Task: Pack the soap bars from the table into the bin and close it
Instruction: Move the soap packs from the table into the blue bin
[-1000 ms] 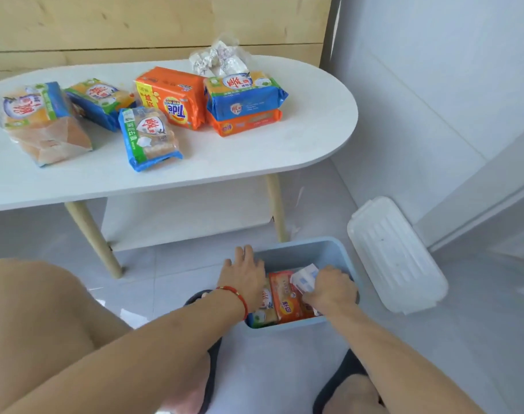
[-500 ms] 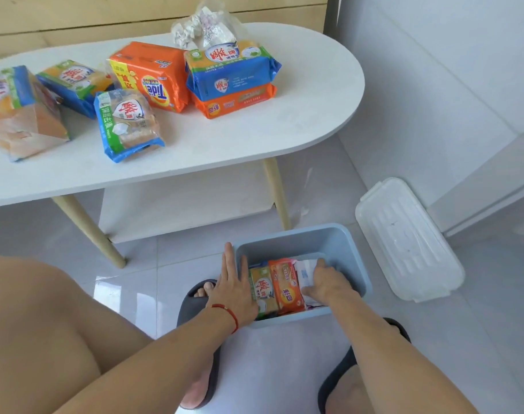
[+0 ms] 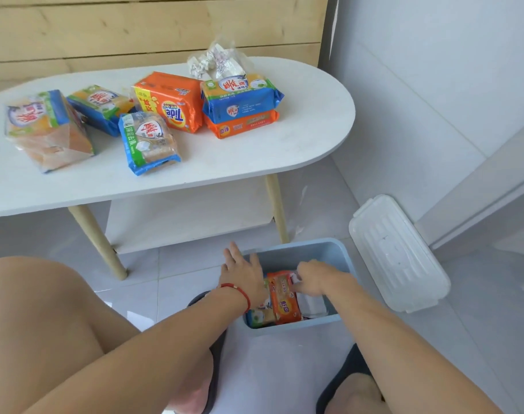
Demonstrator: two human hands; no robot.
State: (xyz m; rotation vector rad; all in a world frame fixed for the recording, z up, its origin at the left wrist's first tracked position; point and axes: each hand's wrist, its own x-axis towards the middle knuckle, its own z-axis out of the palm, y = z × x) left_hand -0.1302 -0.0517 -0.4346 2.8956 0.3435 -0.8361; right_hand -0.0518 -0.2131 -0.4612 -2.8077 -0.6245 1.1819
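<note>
the left hand [image 3: 245, 273] lies flat over the left rim of the pale blue bin [image 3: 287, 252] on the floor, its fingers [image 3: 232, 253] spread and straight, gripping nothing; a red string bracelet [image 3: 240, 294] circles that wrist. the right hand [image 3: 313, 277] reaches down inside the bin, fingers curled against the top of an orange soap pack [image 3: 284, 297] and a white pack [image 3: 311, 304] just right of it; whether they pinch either one cannot be told, since the fingertips are hidden. under the left palm, a green and blue soap pack [image 3: 259, 316] stands on edge at the bin's near left corner, touching the orange one.

beyond both sets of fingers, up on the white oval counter [image 3: 299, 144], the unpacked soap waits. farthest left of the fingers is a clear-wrapped multipack of orange bars [image 3: 50, 132]. next to it lies a blue and green pack [image 3: 101, 107], and nearer the counter's front edge a blue pack with a shield logo [image 3: 148, 141]. an orange tide pack [image 3: 169, 101] stands behind that. straight ahead of the left fingers, a blue and yellow pack [image 3: 241, 97] is stacked on a flat orange pack [image 3: 243, 127]. behind the stack rests a clear bag of white wrapped pieces [image 3: 214, 59].

to the right of the right fingers, apart from the bin, the white ribbed lid [image 3: 398, 255] lies on the floor tiles near the wall. the bin is open. bare knees and dark slippers [image 3: 213, 348] frame the near edge.
</note>
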